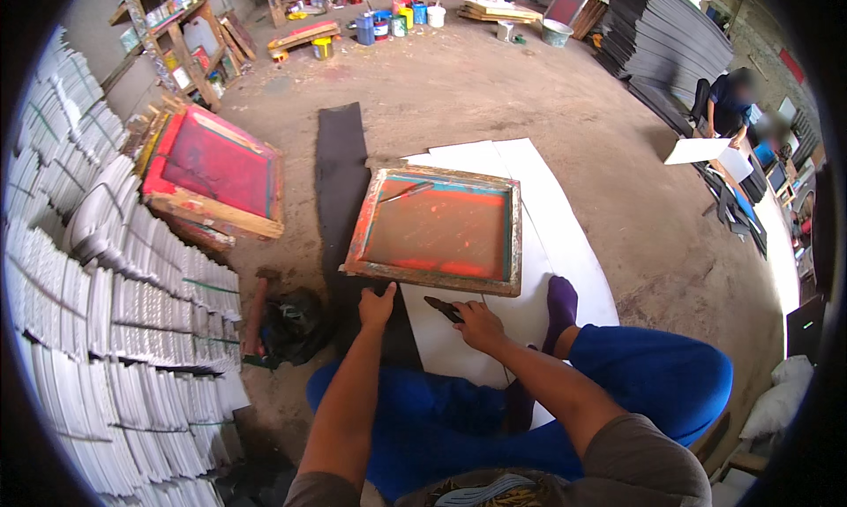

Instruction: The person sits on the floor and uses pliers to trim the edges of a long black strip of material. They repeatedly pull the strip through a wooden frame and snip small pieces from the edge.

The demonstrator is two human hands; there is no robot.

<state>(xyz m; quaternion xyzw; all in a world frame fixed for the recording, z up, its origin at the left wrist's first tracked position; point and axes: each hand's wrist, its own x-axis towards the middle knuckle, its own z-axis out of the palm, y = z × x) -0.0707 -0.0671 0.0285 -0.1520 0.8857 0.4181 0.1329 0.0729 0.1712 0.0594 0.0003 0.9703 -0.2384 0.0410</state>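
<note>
In front of me a paint-stained wooden screen-printing frame (430, 229) with orange-smeared mesh sits tilted over white sheets. My left hand (377, 305) grips its near edge toward the left corner, thumb against the wood. A thin pointed tool, perhaps a screwdriver or brush (408, 192), rests on the frame's far left part. Closed around a black hand tool (443, 309) with a dark, tapered end is my right hand (482, 325), just below the frame's near edge; the fingers partly hide it, and I cannot tell its exact kind. White sheets (565, 233) lie beneath.
A black strip (340, 154) runs along the floor left of the frame. Beyond it leans a red-meshed screen frame (216, 165). Stacked white bundles (132, 313) line the left side; a black plastic bag (296, 326) is nearby. Paint cans (397, 23) stand far back. A person (730, 105) handles boards at right.
</note>
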